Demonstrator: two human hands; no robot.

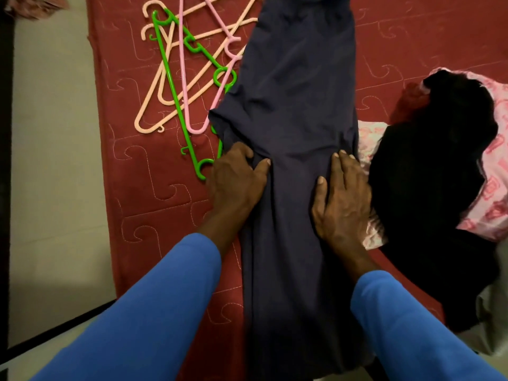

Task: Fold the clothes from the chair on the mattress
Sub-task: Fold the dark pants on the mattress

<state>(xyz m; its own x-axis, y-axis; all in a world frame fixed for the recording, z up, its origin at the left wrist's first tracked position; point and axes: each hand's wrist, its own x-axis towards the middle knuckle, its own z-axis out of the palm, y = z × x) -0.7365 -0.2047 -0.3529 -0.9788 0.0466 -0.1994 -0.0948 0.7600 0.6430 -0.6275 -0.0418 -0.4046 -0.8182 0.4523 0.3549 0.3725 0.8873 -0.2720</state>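
Smoothing navy trousers (297, 92) on mattress (137, 188) with right hand (341, 199) flat, left hand (236, 180) gripping bunched crotch fabric. Risk: fold snagging green hanger (175, 86) tucked under cloth, left-edge side.

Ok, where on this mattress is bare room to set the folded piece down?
Two patches of the maroon quilted mattress: far right, bordered by the long navy garment and the black clothes pile; near left, below the plastic hangers. Crowded: the hangers' corner and the pile's side.
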